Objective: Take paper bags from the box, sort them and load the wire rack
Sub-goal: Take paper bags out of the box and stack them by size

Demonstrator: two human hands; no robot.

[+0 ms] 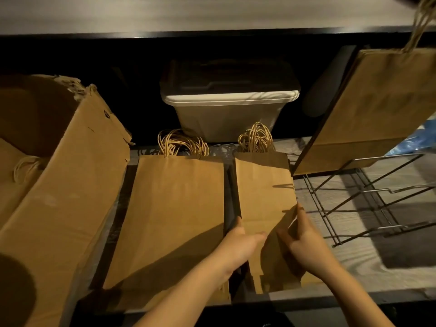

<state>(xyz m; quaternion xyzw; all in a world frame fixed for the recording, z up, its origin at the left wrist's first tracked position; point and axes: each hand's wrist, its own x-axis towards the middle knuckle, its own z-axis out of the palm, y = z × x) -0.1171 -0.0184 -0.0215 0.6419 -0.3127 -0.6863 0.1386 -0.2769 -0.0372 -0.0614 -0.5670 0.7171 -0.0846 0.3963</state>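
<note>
Two stacks of flat brown paper bags with twine handles lie on the shelf: a wide stack (174, 208) in the middle and a narrower stack (264, 190) to its right. My left hand (238, 246) rests flat on the narrow stack's lower left edge. My right hand (304, 241) pinches the stack's lower right edge, lifting the top bags' corner. The open cardboard box (70, 185) stands at the left with more bags inside. The wire rack (368, 197) sits at the right, one large bag (375, 109) leaning in its far slot.
A pale plastic tub (226, 112) with a dark lid stands behind the stacks under a wooden counter (188, 13). Blue plastic (420, 135) shows at the far right. The shelf's front edge (330, 298) runs just below my hands.
</note>
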